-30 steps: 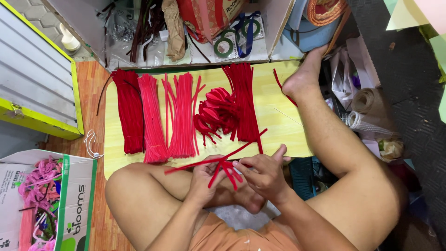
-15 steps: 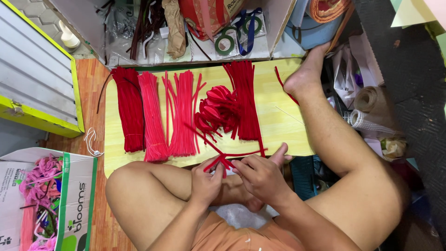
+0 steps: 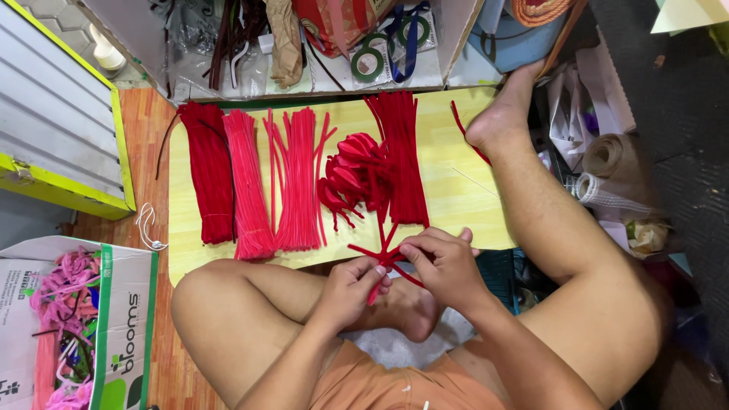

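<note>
together, both hands pinch a small bunch of red stems over the lap: the left hand closed round the lower ends, the right hand fingertips shut at the crossing, likely to keep it tight. sorted bundles lie on the yellow surface.

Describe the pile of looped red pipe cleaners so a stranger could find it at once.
Start at the yellow board on the floor. Straight pipe-cleaner bundles lie in a row across it. The looped pile sits between the bright red bundle and the rightmost red bundle, the only one bent into curls.
</note>
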